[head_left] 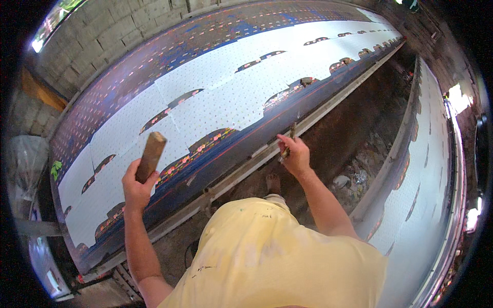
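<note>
My left hand [137, 186] is closed around the lower end of a brown wooden block [152, 155], held upright above a long dark table. Beneath and beyond the block lie white sheets [205, 110] with rows of small dots and curved cut-out gaps. My right hand [297, 156] hangs over the near wooden edge of the table, its thumb and fingers pinched on a thin, brownish, stick-like tool [292, 130]. The tool's exact kind is too small to make out.
A wooden rail [215, 192] runs along the table's near edge. On the right, past a dirt aisle with litter [354, 177], stands a second long table with white sheets [416, 205]. A block wall [97, 46] rises behind. Clear plastic [25, 169] hangs at the left.
</note>
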The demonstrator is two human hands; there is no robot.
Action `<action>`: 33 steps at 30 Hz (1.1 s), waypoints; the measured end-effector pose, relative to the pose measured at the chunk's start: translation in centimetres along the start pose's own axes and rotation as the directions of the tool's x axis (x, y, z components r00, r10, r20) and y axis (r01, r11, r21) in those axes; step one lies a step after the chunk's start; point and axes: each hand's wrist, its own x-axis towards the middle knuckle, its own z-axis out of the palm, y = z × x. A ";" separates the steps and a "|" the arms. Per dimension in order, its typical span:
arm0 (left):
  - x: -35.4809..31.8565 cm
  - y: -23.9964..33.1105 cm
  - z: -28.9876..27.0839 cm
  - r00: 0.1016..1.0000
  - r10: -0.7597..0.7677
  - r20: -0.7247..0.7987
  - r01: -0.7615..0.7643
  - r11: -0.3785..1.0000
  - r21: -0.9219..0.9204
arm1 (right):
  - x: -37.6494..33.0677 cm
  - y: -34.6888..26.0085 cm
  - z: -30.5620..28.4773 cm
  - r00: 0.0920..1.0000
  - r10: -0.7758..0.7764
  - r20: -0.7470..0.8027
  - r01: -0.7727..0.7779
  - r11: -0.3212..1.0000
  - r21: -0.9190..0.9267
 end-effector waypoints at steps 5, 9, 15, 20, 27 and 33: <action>4.3 7.5 10.2 0.988 0.071 0.137 -0.092 0.983 0.160 | 7.8 9.8 -2.2 0.999 0.015 -0.045 -0.025 0.970 -0.240; 6.2 14.2 20.6 0.937 0.112 0.332 -0.185 0.963 0.196 | 13.2 17.8 -3.5 0.998 0.048 -0.041 -0.058 0.955 -0.291; 7.3 19.3 35.7 0.850 0.168 0.499 -0.288 0.942 0.173 | 20.2 29.6 -3.6 0.994 0.085 0.074 -0.054 0.937 -0.346; 7.1 21.0 41.1 0.856 0.202 0.476 -0.323 0.927 0.188 | 24.8 33.4 -2.4 0.979 0.116 0.168 -0.051 0.936 -0.348; 6.5 20.6 41.0 0.874 0.164 0.458 -0.293 0.929 0.225 | 26.0 36.0 -0.7 0.933 0.188 0.305 -0.114 0.963 -0.244; 5.9 18.8 38.4 0.892 0.131 0.433 -0.242 0.947 0.212 | 22.8 34.2 -2.1 0.929 0.160 0.332 -0.238 0.949 0.207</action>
